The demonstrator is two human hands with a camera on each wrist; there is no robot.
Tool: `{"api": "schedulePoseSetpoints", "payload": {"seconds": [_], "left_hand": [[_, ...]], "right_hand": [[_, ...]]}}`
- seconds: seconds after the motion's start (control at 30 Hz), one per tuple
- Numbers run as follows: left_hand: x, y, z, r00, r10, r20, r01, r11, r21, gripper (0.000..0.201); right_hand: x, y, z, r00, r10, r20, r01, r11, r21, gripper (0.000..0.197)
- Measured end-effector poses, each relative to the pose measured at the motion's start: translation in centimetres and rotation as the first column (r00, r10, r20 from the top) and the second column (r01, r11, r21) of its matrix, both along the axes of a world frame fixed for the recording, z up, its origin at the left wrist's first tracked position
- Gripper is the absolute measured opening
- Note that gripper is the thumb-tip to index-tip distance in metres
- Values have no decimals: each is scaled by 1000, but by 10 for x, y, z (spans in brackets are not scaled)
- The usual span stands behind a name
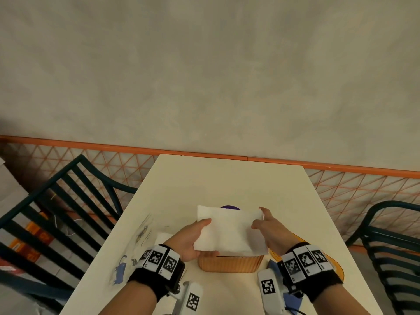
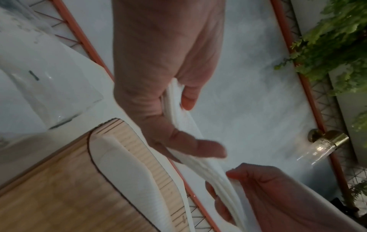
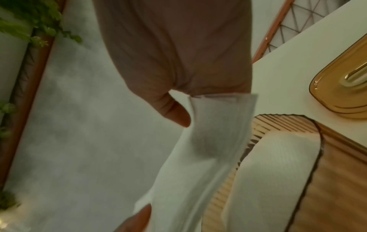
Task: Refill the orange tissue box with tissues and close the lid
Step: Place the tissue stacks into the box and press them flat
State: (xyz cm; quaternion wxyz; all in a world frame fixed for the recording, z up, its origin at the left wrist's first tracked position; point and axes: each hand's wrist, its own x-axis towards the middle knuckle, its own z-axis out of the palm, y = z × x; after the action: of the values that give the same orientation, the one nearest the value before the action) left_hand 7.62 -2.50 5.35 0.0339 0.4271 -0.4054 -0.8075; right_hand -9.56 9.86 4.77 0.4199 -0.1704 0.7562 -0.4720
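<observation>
Tissues (image 1: 229,231) hang as a folded white stack between our two hands, directly above the orange tissue box (image 1: 230,264), which sits at the near middle of the white table (image 1: 227,178). We judge the coming move a short drop: the box opening lies straight below our fingers, and the stack's long axis runs from nine o'clock to three o'clock, matching the box.

At nine o'clock our left hand (image 1: 193,239) grips the stack's left end, thumb curled on top and fingers underneath. The left wrist view shows some tissue already lying inside the box. At three o'clock our right hand (image 1: 270,233) pinches the right end, thumb on one face and fingers behind the paper. Both hands sit equally near the box.

Around it, a clear plastic wrapper (image 1: 136,242) lies at the box's nine o'clock, a purple object (image 1: 230,207) peeks out at twelve o'clock behind the stack, and the amber lid (image 3: 345,87) rests at three o'clock, still off. Nothing stands between stack and opening, though the soft ends could catch on the ribbed rim.
</observation>
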Motion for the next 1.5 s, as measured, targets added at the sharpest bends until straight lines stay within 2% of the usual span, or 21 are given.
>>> {"api": "schedulePoseSetpoints", "payload": {"seconds": [0.07,0.13,0.2,0.3,0.47,0.57,0.63,0.7,0.77,0.83,0.9,1.0,1.1,1.17,1.23,1.4,1.5], "left_hand": [[-6,-4,-4,999,-33,29,36,994,-101,20],[-15,-8,-10,994,-39,105,67,958,-278,22],[-24,-14,-19,985,21,174,63,886,-459,28],[-33,-19,-34,936,36,351,219,722,-657,29],[-38,-14,-54,783,74,618,519,470,-714,28],[-40,-13,-59,708,105,698,638,328,-696,25],[-40,-12,-60,704,97,704,666,254,-701,30],[-37,-10,-60,713,86,696,675,185,-714,50],[-34,-7,-58,735,125,667,669,23,-743,74],[-30,-5,-55,748,104,655,663,-160,-731,80],[-28,-7,-53,666,-34,745,712,-269,-649,76],[-33,-11,-49,459,-184,869,816,-300,-494,77],[-42,-11,-51,348,-173,921,861,-330,-387,77],[-44,-12,-57,321,-157,934,872,-336,-356,77],[-43,-15,-63,314,-162,936,875,-333,-351,78],[-45,-18,-73,327,-177,929,868,-332,-368,77],[-46,-17,-73,321,-185,929,872,-326,-366,75]], "right_hand": [[-8,-2,2,996,-43,-77,43,999,7,73],[-12,-5,4,982,-43,-186,51,998,37,70],[-14,-10,2,948,-22,-319,51,995,81,68],[-12,-13,-10,907,-7,-420,75,986,146,66],[-5,-10,-37,898,82,-432,43,961,272,67],[-2,-11,-47,845,165,-509,5,949,317,66],[2,-12,-47,794,243,-557,-45,938,344,65],[6,-10,-44,717,320,-619,-89,923,374,66],[9,-5,-39,573,388,-722,-111,909,402,71],[9,-1,-34,441,435,-785,-159,899,409,70],[6,0,-32,391,549,-739,-299,835,462,66],[2,-6,-30,374,745,-553,-453,667,592,67],[1,-16,-31,313,825,-471,-461,566,684,70],[2,-20,-36,283,848,-447,-448,529,720,71],[3,-21,-41,288,845,-451,-438,535,723,69],[5,-19,-45,282,854,-438,-431,520,738,59],[4,-20,-49,283,858,-429,-428,513,744,64]]}}
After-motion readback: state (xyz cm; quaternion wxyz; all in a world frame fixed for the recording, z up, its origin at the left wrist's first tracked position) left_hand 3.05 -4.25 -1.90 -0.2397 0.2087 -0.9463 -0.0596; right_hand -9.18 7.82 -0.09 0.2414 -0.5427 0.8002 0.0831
